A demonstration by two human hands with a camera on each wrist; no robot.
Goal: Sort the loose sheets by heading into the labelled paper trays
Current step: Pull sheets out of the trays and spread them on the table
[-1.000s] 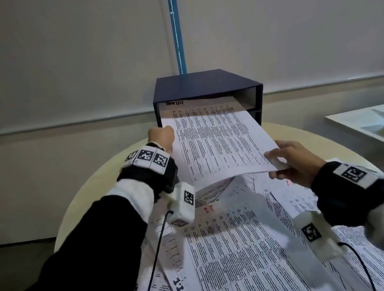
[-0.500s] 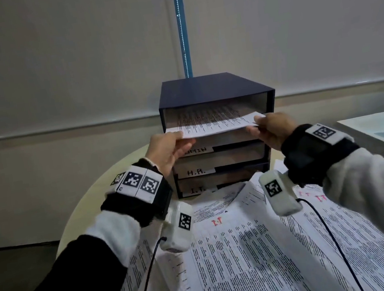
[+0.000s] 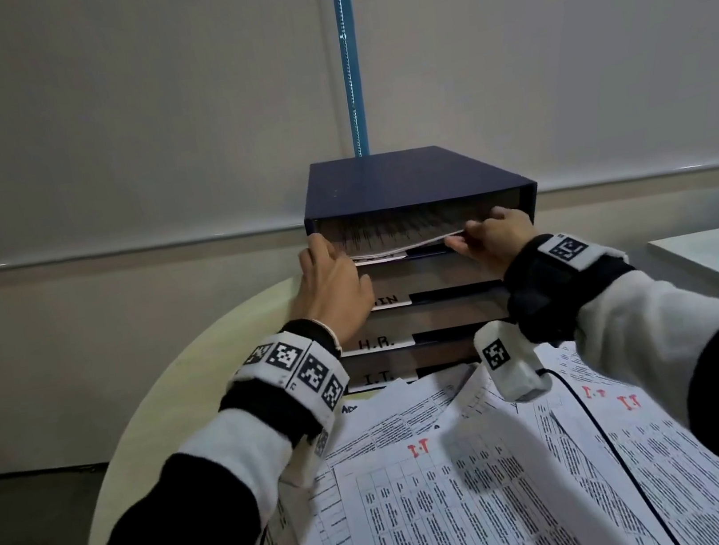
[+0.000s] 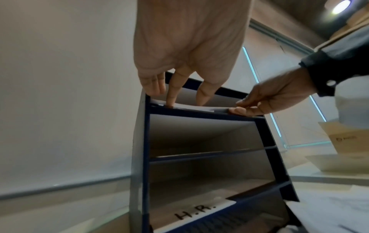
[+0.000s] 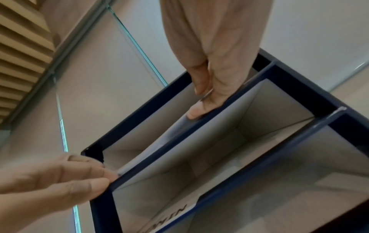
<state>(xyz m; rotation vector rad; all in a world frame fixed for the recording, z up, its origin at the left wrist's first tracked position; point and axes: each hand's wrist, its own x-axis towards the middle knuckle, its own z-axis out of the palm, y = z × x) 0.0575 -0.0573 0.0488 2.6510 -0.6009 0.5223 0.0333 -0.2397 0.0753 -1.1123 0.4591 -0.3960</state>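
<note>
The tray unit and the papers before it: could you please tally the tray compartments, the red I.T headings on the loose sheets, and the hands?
Tray compartments in the blue unit: 4
Red I.T headings on the loose sheets: 3
Hands, left hand and right hand, at the sheet in the top compartment: 2
Total: 9

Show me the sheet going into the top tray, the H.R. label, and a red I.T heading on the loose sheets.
sheet [image 3: 409,245], head view, its curved front edge.
H.R. label [image 4: 196,212], left wrist view, the handwritten letters.
red I.T heading [image 3: 419,448], head view, the red letters atop the nearest sheet.
</note>
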